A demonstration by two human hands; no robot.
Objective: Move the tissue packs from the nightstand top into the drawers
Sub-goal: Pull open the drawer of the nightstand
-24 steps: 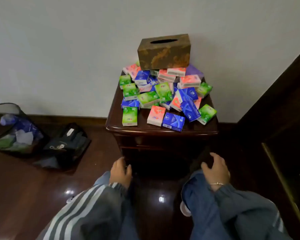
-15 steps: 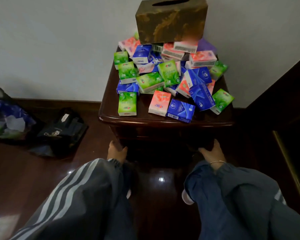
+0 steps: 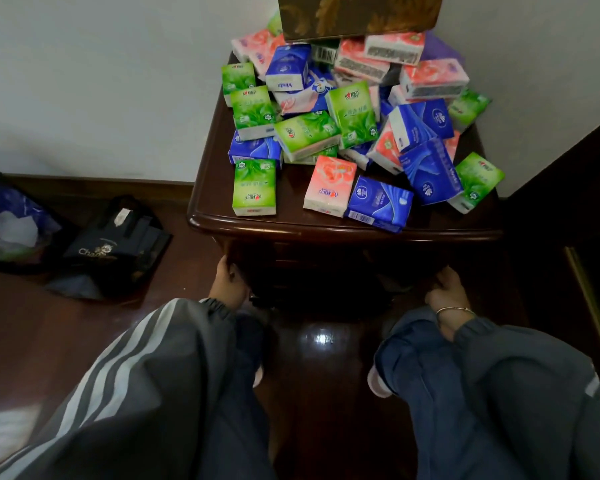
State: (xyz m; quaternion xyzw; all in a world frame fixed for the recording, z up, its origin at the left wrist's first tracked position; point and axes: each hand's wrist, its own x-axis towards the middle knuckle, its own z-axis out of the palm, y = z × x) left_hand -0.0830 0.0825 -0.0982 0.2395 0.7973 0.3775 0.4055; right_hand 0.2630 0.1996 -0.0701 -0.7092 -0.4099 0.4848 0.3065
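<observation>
Several green, blue and pink tissue packs (image 3: 343, 126) lie heaped on the dark wooden nightstand (image 3: 215, 202). At its front edge sit a green pack (image 3: 254, 187), a pink pack (image 3: 329, 185) and a blue pack (image 3: 378, 202). Below the top, the drawer front (image 3: 326, 268) is in deep shadow. My left hand (image 3: 227, 282) is at the front's left side and my right hand (image 3: 447, 292) at its right side. The fingertips of both hands vanish into the dark, so any grip is hidden.
A brown patterned tissue box (image 3: 357, 15) stands behind the heap against the wall. A black bag (image 3: 115, 247) and a bin with rubbish (image 3: 7, 226) sit on the floor to the left. Dark furniture (image 3: 568, 185) borders the nightstand on the right. My knees fill the foreground.
Both hands have moved forward from my knees to the nightstand's front. My head has come closer and lower, so the nightstand looks larger.
</observation>
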